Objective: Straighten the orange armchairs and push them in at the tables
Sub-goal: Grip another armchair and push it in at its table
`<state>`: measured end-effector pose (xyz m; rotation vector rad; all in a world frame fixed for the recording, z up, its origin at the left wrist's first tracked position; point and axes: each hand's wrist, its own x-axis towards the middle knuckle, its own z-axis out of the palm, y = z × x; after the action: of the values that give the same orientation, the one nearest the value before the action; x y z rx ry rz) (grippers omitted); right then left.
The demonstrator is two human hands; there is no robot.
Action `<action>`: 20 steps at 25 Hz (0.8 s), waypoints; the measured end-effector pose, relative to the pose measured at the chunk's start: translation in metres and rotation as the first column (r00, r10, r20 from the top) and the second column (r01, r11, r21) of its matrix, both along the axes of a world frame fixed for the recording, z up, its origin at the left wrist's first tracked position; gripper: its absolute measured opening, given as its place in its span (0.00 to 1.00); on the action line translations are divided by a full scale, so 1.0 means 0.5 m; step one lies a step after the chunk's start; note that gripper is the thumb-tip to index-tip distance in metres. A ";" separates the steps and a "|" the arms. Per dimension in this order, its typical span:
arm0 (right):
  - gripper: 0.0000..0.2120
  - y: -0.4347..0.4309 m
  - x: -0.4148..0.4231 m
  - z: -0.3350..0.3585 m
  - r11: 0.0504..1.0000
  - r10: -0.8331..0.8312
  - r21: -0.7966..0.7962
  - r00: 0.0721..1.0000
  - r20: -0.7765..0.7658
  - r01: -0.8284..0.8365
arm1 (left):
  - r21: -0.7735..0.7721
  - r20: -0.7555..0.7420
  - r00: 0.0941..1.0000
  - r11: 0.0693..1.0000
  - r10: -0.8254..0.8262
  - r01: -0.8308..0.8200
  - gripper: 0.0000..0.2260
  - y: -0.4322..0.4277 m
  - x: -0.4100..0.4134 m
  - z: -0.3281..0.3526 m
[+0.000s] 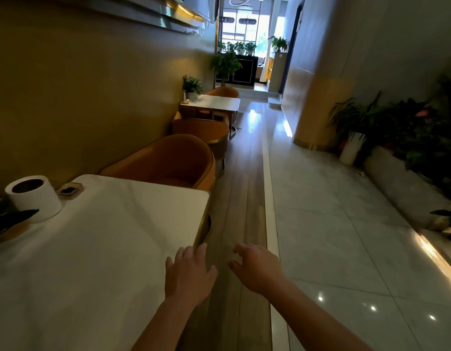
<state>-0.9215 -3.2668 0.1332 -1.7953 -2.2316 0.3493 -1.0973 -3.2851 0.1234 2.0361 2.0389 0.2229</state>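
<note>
An orange armchair (168,160) stands at the far side of the near white table (113,239), its seat tucked partly under the tabletop. Behind it a second orange armchair (201,129) faces the far white table (214,102), and a third orange armchair (223,92) shows beyond that table. My left hand (190,272) hovers over the near table's right edge, fingers spread and holding nothing. My right hand (257,268) hangs over the wooden floor strip beside it, fingers loosely curled and empty. Neither hand touches a chair.
A roll of paper (33,196) and a small ashtray (70,190) sit on the near table by the wall. A tiled aisle (333,211) runs to the right, bordered by a planter ledge (406,188) with plants. A potted plant (191,86) stands on the far table.
</note>
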 end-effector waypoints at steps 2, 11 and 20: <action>0.19 0.071 0.015 0.006 1.000 -0.005 -0.005 1.000 0.007 0.005 | -0.002 -0.009 1.000 1.000 0.000 0.000 0.29 0.070 0.017 0.011; 0.18 0.457 0.134 -0.018 0.998 0.056 -0.011 0.998 -0.019 -0.056 | -0.003 -0.044 0.996 0.997 0.077 -0.077 0.29 0.417 0.118 -0.014; 0.14 0.918 0.276 -0.019 0.955 0.295 -0.023 0.955 -0.022 -0.296 | -0.017 -0.038 0.959 0.959 0.281 -0.282 0.28 0.814 0.287 -0.023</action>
<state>-0.7837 -2.8080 0.1238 -1.4598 -2.4952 0.4516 -0.9539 -2.8782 0.1117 1.7414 2.3389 0.2169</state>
